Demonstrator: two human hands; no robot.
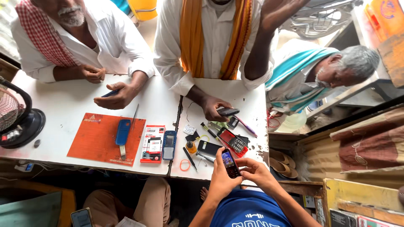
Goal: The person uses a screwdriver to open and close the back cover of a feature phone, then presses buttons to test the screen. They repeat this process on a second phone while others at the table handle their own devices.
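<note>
My left hand (219, 178) and my right hand (257, 171) together hold a small dark keypad phone (230, 164) with a lit screen, just over the near edge of the white table (63, 105). Right in front of it lie an opened red keypad phone (232, 142), a black phone back cover (208, 147) and a small yellow-capped bottle (191, 147). Across the table a person's hand (212, 108) holds a black phone (227, 112).
An orange work mat (99, 141) carries a blue phone (123, 131); beside it lie a red package (153, 143) and another blue phone (169, 144). Three people sit opposite. A black fan (19, 120) stands far left. Sandals (281, 164) lie right of the table.
</note>
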